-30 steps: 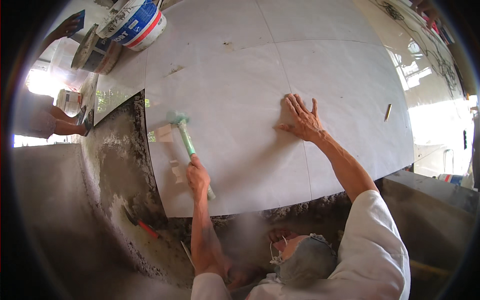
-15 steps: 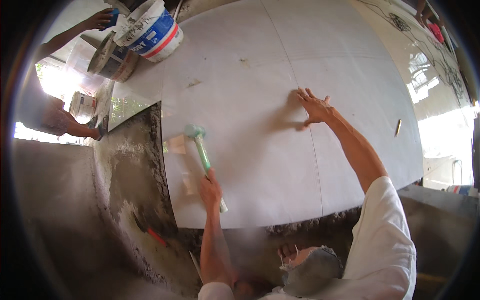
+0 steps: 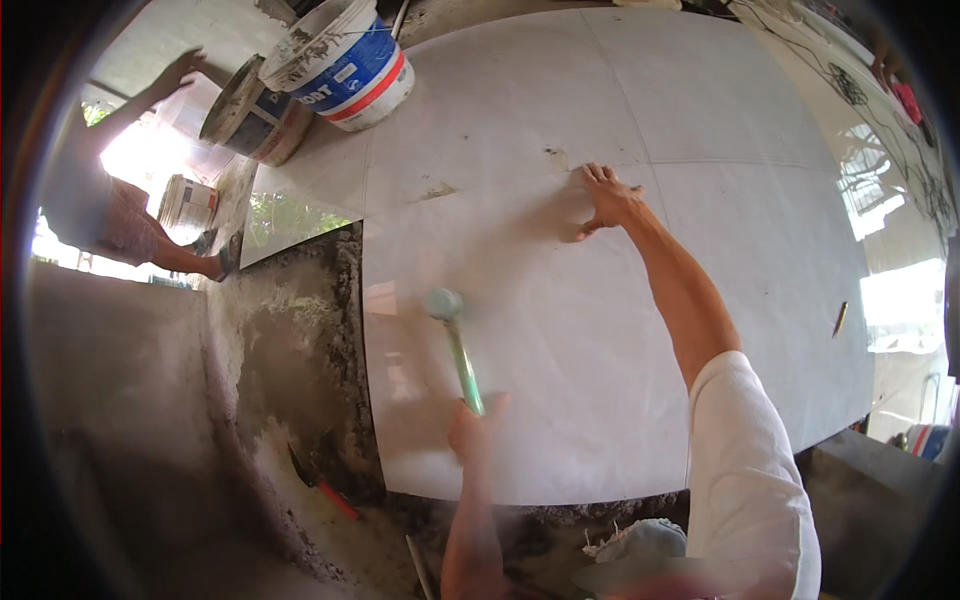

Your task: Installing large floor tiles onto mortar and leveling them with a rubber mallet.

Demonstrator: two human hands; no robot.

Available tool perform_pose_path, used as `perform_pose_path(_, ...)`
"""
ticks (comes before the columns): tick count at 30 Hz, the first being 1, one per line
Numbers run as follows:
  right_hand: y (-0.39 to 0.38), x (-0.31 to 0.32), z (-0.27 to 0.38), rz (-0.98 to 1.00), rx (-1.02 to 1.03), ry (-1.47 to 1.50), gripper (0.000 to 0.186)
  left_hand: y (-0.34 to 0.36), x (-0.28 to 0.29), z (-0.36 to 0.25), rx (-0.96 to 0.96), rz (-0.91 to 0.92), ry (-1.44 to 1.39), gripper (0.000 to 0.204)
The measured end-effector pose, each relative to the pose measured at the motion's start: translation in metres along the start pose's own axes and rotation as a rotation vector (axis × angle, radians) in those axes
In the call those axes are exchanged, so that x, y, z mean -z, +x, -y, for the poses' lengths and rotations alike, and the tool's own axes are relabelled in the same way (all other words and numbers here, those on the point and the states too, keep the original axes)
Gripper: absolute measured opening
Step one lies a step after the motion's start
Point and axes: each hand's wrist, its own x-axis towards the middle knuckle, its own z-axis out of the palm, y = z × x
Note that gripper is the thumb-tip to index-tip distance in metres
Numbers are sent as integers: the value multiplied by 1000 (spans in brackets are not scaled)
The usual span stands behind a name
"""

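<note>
My left hand (image 3: pixel 468 430) is closed round the green handle of a rubber mallet (image 3: pixel 462 360), its pale blue-green head (image 3: pixel 444 304) held over the left part of a large glossy white tile (image 3: pixel 570 370). Motion blur leaves it unclear whether the head touches the tile. My right hand (image 3: pixel 612 203) lies with fingers spread at the tile's far edge, fingertips by the joint with the tile beyond. Nothing is in that hand.
Left of the tile is rough mortar (image 3: pixel 300 330) with a red-handled tool (image 3: pixel 335 498). Two dirty buckets (image 3: pixel 345 75) stand at the far left, near another person's legs (image 3: pixel 165 240). A yellowish pencil-like object (image 3: pixel 840 318) lies on the right tile; cables (image 3: pixel 850 90) lie beyond.
My right hand has moved left, from the right-hand joint to the far edge. The mallet is slightly nearer me. The view has shifted, and the other person's hand no longer shows the blue object.
</note>
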Motion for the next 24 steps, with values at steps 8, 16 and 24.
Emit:
perform_pose_path(8,-1,4,7,-7,-5,9,136,1,36,-10,19,118,-96,59)
perform_pose_path(16,-6,0,15,-3,-23,-14,134,29,50,5,17,-117,48,55)
perform_pose_path(24,-26,1,55,-135,-181,-7,110,34,41,12,46,-42,-74,56)
